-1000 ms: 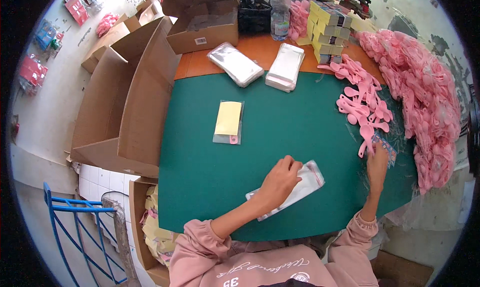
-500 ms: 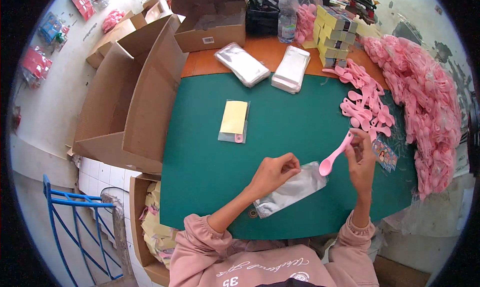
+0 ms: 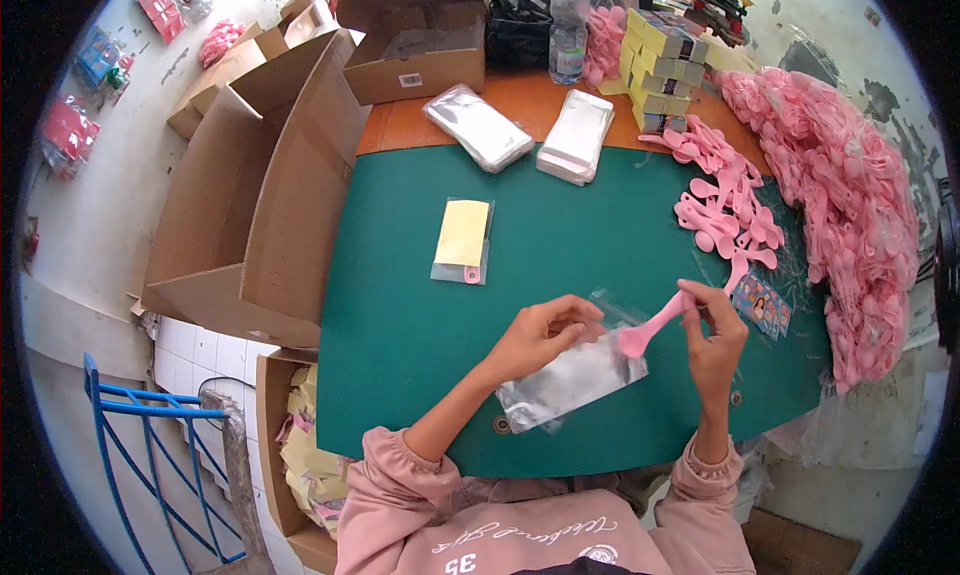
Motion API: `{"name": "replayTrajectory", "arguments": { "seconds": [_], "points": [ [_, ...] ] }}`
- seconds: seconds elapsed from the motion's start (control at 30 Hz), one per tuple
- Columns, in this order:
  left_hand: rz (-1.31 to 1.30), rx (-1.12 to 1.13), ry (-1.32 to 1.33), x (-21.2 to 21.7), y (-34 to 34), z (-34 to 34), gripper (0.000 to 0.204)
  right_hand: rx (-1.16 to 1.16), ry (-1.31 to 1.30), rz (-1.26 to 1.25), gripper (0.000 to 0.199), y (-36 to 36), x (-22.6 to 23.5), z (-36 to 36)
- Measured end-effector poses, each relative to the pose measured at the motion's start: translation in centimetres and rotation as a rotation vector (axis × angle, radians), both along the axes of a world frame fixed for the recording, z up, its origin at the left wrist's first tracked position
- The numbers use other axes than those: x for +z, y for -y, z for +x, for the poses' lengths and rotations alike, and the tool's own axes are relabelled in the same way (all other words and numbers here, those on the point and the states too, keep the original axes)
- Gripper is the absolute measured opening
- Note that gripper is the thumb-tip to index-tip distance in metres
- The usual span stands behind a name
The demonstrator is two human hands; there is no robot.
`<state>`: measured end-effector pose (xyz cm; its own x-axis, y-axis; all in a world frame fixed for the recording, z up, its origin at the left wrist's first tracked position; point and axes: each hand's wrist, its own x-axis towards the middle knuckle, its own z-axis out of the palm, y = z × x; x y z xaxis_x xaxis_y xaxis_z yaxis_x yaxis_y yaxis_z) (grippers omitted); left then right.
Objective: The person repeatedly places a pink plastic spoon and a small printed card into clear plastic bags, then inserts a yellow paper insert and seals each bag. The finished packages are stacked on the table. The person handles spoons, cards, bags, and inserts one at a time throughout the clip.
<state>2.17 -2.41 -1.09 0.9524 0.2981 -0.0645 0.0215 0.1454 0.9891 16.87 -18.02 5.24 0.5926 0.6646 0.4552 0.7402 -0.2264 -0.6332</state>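
Between the thumb and fingers of my right hand is the handle end of a pink plastic spoon. Its bowl points left and lies at the right end of a clear plastic bag; whether it is inside the bag I cannot tell. My left hand pinches the upper edge of that bag, and a clear flap rises behind the fingertips. Farther left lies a filled clear packet with a pale yellow card and a pink spoon end showing. Loose pink spoons are heaped beyond my right hand.
Small printed cards lie right of my right hand. Two stacks of clear bags are at the back, near a water bottle and yellow card stacks. A long pink spoon pile borders the right; an open carton borders the left.
My right hand has moved left and slightly toward me, carrying the spoon's bowl to the bag's right end. A flap of the bag now stands up behind my left fingers.
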Motion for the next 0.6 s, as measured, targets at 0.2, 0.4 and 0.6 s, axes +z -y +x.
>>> {"name": "replayTrajectory", "arguments": {
  "seconds": [0.2,0.4,0.6],
  "points": [
    [-0.241,0.047,-0.066,0.2,-0.1,0.3,0.022,-0.096,-0.305,0.445,0.013,-1.3,-0.1,-0.2],
    [-0.161,0.056,-0.117,0.7,-0.4,0.0,0.03,0.009,-0.291,0.356,0.012,-1.8,0.5,-0.9],
    [-0.238,0.024,-0.055,0.7,-0.6,-0.2,0.035,0.002,-0.294,0.361,0.011,-1.9,0.8,-0.4]
  ]
}}
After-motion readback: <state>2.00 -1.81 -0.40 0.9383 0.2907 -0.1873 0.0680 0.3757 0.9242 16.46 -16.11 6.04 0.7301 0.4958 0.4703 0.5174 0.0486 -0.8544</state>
